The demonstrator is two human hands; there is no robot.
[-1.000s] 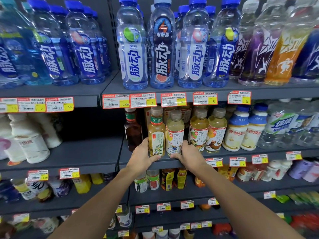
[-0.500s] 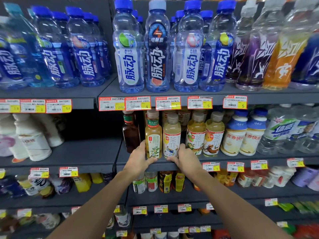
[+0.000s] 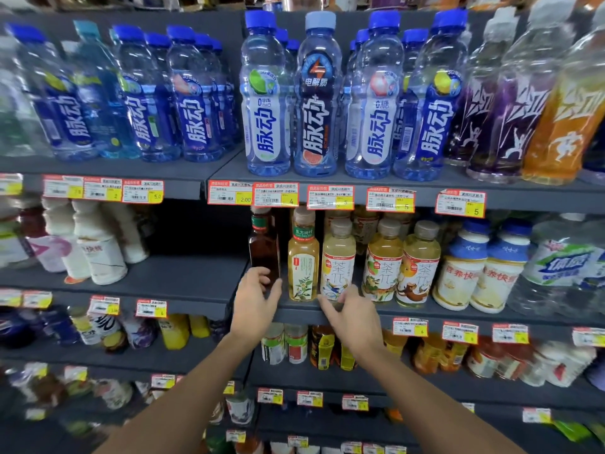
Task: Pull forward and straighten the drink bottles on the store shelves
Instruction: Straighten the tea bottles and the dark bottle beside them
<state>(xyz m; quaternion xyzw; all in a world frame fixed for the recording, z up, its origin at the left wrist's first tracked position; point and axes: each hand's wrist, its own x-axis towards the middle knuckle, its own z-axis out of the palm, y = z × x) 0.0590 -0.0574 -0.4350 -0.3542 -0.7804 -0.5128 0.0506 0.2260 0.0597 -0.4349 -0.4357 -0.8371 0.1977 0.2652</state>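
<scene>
Both hands loose-fingered, gripping nothing: left hand [image 3: 258,298] just left of the green-label tea bottle [image 3: 302,262] by the dark bottle [image 3: 263,249] (contact unclear), right hand [image 3: 352,314] just right of it at the pale tea bottle [image 3: 339,268]; grip the dark one low, slide level, label out.

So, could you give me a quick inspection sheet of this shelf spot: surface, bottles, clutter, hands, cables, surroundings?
Surface: grey middle shelf, level, carrying a row of bottles.
Job's things: dark tea bottle seems set further back; green-label bottle and pale tea bottle stand upright near the front edge.
Clutter: nothing seen.
Hands: left hand open at the dark tea bottle's base, contact unclear; right hand open in front of the pale tea bottle.
Cables: nothing seen.
Surroundings: blue drink bottles on the shelf above; price tags along the shelf edges.
</scene>
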